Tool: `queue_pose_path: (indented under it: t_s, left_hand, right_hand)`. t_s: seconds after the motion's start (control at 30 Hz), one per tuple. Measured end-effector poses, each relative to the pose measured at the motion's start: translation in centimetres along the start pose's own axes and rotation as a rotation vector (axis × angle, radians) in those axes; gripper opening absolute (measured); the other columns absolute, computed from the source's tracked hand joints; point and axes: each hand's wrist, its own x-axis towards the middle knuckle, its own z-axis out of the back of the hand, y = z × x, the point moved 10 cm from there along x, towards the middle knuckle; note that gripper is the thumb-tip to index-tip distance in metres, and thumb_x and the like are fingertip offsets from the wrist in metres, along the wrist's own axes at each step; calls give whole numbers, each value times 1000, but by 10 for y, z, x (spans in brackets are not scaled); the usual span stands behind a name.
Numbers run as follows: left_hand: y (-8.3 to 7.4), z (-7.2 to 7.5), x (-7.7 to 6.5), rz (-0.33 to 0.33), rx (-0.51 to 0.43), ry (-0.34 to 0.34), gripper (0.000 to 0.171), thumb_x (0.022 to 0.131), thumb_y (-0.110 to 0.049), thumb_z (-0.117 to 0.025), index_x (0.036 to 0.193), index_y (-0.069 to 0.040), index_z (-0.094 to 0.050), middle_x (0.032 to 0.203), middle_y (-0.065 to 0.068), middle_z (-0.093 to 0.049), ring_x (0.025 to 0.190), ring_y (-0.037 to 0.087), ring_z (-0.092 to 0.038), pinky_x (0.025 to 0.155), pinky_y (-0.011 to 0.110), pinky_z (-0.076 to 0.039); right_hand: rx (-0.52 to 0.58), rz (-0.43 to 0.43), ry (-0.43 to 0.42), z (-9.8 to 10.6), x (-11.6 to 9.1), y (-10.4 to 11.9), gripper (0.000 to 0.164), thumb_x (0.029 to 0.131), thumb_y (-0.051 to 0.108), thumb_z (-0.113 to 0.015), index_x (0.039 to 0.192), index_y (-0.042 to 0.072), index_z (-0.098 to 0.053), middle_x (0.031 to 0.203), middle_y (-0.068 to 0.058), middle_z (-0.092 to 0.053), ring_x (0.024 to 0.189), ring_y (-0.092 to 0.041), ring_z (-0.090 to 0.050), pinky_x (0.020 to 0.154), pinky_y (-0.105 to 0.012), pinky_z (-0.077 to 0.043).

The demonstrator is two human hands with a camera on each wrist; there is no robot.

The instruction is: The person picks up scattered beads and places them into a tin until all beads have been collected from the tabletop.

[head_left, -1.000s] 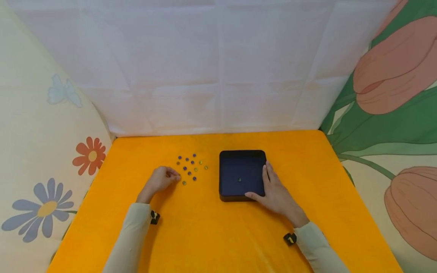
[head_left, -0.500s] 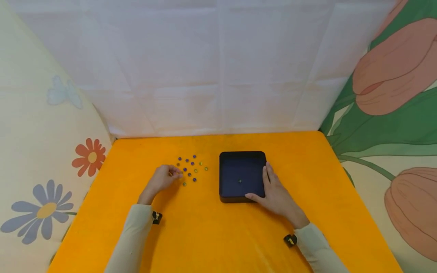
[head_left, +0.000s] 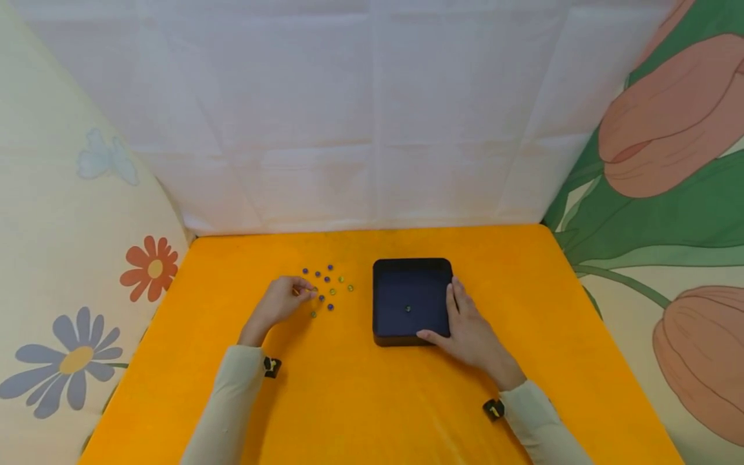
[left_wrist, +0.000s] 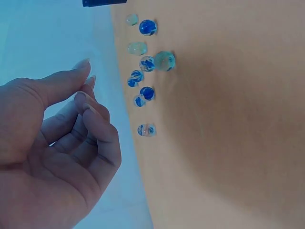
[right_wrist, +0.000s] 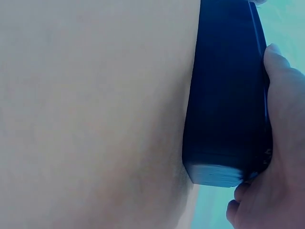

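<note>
In the head view my left hand (head_left: 280,299) is over the left part of a scatter of marbles (head_left: 332,292), thumb and forefinger pinched together. A small greenish marble (head_left: 315,289) shows at those fingertips. The left wrist view has the same hand (left_wrist: 78,129) beside the blue and clear marbles (left_wrist: 147,27), its fingertips hiding what they pinch. My right hand (head_left: 473,332) grips the near right corner of a square black tray (head_left: 383,338), thumb on the front rim and fingers along the right side. One marble (head_left: 408,309) lies inside the tray.
An orange cloth (head_left: 360,400) covers the table, and its surface separates the marbles from the tray. Behind stands a white fabric backdrop (head_left: 372,129). Flower-printed cloths (head_left: 651,258) hang at either side.
My left hand has moved slightly to the right and away from me, the small marble at its fingertips shifting with it. The right hand and the tray have stayed put.
</note>
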Motion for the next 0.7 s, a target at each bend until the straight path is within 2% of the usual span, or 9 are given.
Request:
queue_pose_path:
  t_s: [0.3, 0.53, 0.7]
  left_hand:
    - [-10, -5, 4, 1, 8, -4, 24, 104, -25, -68, 113, -4, -76, 104, 14, -75, 78, 18, -58, 63, 27, -47]
    - [-26, -11, 7, -39, -9, 29, 27, 105, -23, -66, 121, -2, -74, 118, 16, -76, 84, 24, -67, 65, 27, -50]
    - [-33, -14, 10, -36, -34, 45, 28, 106, -26, -65, 122, -4, -74, 117, 17, -76, 84, 31, -68, 66, 30, -52]
  right_hand:
    - [-53, 6, -6, 0, 0, -1, 122, 92, 81, -55, 166, -3, -9, 177, -22, 5, 165, -42, -8, 128, -60, -26]
    - [-65, 4, 0, 2, 0, 1, 120, 92, 80, -55, 166, -4, -10, 177, -22, 5, 165, -42, -8, 128, -59, -26]
    - [-66, 5, 3, 1, 1, 3, 120, 92, 80, -55, 165, -5, -12, 177, -23, 4, 164, -43, -9, 128, -59, -27]
